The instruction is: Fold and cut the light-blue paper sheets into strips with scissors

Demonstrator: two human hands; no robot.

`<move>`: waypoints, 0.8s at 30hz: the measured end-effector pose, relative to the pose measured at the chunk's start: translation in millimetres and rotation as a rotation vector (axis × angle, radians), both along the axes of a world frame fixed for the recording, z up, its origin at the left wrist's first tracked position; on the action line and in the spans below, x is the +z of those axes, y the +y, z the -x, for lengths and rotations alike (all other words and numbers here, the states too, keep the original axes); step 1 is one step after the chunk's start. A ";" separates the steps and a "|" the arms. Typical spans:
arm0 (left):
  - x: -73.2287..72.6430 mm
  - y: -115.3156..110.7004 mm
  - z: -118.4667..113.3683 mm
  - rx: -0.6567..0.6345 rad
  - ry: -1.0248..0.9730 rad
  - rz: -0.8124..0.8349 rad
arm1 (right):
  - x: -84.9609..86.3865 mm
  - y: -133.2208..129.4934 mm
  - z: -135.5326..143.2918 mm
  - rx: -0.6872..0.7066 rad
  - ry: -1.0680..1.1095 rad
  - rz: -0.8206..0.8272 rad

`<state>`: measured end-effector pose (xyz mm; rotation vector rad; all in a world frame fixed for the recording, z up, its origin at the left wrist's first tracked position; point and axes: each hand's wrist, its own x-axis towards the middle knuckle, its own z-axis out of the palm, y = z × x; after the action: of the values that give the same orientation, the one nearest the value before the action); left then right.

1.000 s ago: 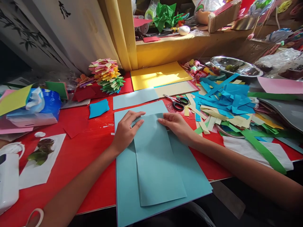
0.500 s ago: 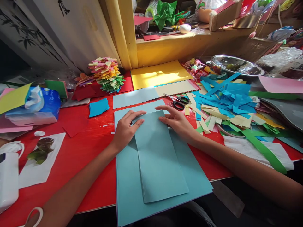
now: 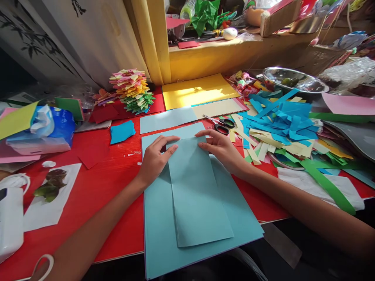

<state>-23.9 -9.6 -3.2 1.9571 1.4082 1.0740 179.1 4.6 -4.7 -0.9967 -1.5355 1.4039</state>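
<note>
A folded light blue paper (image 3: pixel 200 195) lies lengthwise on a stack of larger light blue sheets (image 3: pixel 246 230). At its far left corner, my left hand (image 3: pixel 158 158) grips the edge between thumb and fingers. My right hand (image 3: pixel 224 150) pinches the far right corner in the same way, its thumb on top of the paper. The near end of the folded paper rests flat on the stack, which juts over the table's front edge.
Black-handled scissors (image 3: pixel 219 125) lie beyond my right hand, beside a heap of blue strips (image 3: pixel 290 121). A metal bowl (image 3: pixel 295 80) stands behind. Small blue papers (image 3: pixel 122 132) and a layered paper piece (image 3: pixel 133 91) sit at the back left; a white device (image 3: pixel 11 222) is far left.
My right hand and the far end of the folded paper have shifted slightly right. The near end of that paper has moved up a little. Both hands keep their hold.
</note>
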 end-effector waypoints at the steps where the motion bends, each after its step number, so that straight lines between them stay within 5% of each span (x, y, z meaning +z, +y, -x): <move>1: 0.1 0.0 -0.2 0.003 -0.011 0.004 | -0.4 0.3 -0.1 -0.003 -0.004 -0.007; 8: 1.1 -0.5 -1.4 0.039 -0.046 -0.015 | 0.1 0.6 -0.2 -0.048 -0.019 -0.028; 15: 0.6 -0.4 -1.1 0.083 -0.082 -0.029 | 0.8 1.6 2.0 -0.035 0.005 0.187; 24: 0.4 0.4 -0.5 0.076 -0.104 0.004 | 3.1 0.2 1.6 -0.040 -0.003 0.175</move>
<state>-23.4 -9.2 -2.8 1.8301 1.4370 1.1887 177.5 4.7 -1.6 -1.1288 -1.4052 1.5290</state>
